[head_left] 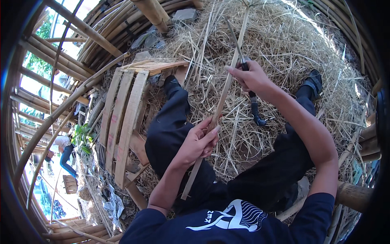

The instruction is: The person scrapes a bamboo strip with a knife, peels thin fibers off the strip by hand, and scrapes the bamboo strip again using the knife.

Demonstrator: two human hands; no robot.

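A long, pale bamboo strip [222, 97] runs slantwise from my lap up toward the far side of the straw. My left hand [198, 141] is closed around its lower part, thumb on top. In my right hand [255, 80] is a knife [233, 35], its narrow blade pointing up and away, close beside the strip. The knife's long black handle passes below the fist and ends in a hooked tip. My right thumb lies at the strip's edge; whether it presses on it I cannot tell.
Straw-like bamboo shavings [280, 44] cover the ground around my outstretched legs. A slatted wooden crate [124, 122] leans by my left leg. Bamboo poles [150, 14] wall the space, and a curved pole [69, 103] crosses at left. Beyond, a person [65, 152] bends over outside.
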